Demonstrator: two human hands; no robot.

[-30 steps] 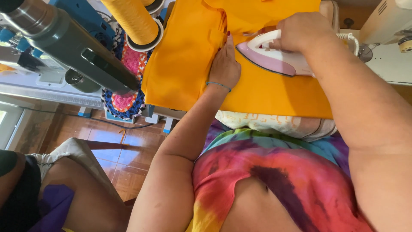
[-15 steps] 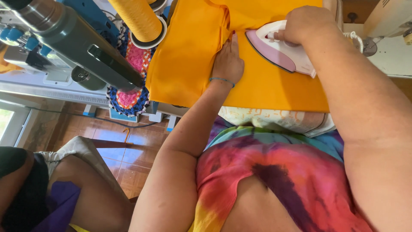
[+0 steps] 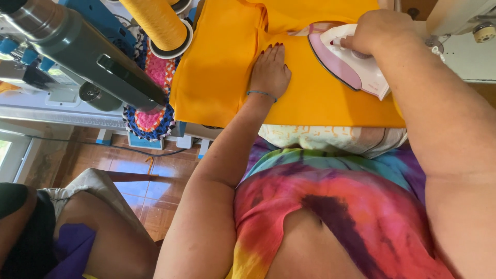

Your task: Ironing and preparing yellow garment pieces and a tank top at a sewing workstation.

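One head-worn camera looks steeply down and forward from close range, over the wearer's tie-dye shirt (image 3: 330, 206) at lower centre. Both forearms run up the frame to the orange fabric (image 3: 310, 98) along the top edge. Tiled floor (image 3: 150, 181) shows at lower left.

1. Your orange cloth (image 3: 310, 98) lies spread flat over the padded surface, a fold running near its top.
2. Your white and pink iron (image 3: 351, 64) sits tilted on the cloth's upper right.
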